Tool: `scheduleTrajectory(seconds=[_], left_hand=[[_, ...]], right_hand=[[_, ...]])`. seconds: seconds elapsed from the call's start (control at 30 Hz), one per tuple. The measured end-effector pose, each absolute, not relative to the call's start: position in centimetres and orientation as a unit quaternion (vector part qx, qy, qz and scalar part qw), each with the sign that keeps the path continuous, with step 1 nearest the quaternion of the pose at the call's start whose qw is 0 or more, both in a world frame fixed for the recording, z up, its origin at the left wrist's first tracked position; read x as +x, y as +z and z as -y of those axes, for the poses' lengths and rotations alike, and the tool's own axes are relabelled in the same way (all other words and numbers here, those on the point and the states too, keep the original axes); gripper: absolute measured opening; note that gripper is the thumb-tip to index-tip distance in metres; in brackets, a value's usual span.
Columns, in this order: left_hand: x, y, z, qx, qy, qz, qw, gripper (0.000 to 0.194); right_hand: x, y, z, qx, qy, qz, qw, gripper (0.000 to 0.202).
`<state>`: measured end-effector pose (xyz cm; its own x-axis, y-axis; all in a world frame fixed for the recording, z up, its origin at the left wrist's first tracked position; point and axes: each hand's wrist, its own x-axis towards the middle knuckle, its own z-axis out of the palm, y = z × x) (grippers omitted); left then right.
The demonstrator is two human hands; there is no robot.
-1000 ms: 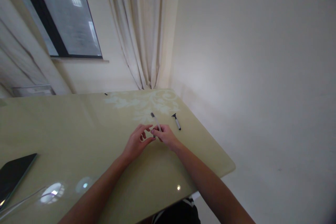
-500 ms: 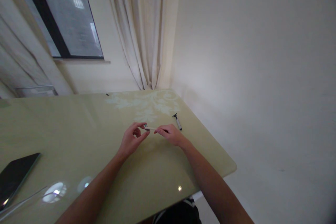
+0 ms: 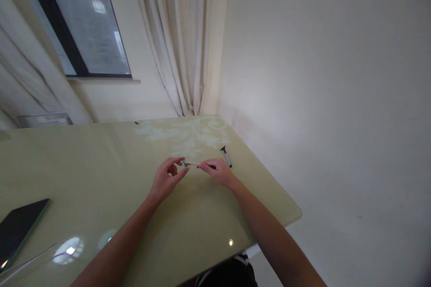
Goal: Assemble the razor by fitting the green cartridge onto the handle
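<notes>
In front of me, my left hand (image 3: pixel 165 178) pinches a small teal-green piece (image 3: pixel 185 163), which looks like a razor head, between thumb and index finger. My right hand (image 3: pixel 217 171) is closed on the end of a slim, pale handle (image 3: pixel 193 163), like that of a razor. The handle's tip points left and meets or almost meets the teal piece; at this size I cannot tell whether they are joined. Both hands are held over the table (image 3: pixel 188 219). Just right of my right hand lies another razor (image 3: pixel 227 158), black and grey, its head pointing away from me.
A dark tablet-like slab (image 3: pixel 23 222) lies at the left, with a pale cable (image 3: pixel 28 262) near it. A small black object (image 3: pixel 136 122) is at the table's far edge. The wall (image 3: pixel 319 121) borders the right side; curtains (image 3: pixel 182 45) hang behind.
The teal piece has turned and shows more of its green side. My left hand has shifted slightly left, exposing the handle's tip. The right hand has barely moved.
</notes>
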<state>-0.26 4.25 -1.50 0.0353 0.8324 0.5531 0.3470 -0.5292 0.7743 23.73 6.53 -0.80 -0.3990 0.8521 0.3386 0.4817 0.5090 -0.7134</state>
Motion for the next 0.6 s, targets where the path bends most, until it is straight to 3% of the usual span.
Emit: scheduleTrajectory(seconds=[0.6], left_hand=[[-0.28, -1.13, -4.45, 0.671, 0.554, -0.444, 0.216, 0.033]], right_hand=[[23.45, -1.29, -6.58, -0.459, 0.258, 0.774, 0.352, 0.049]])
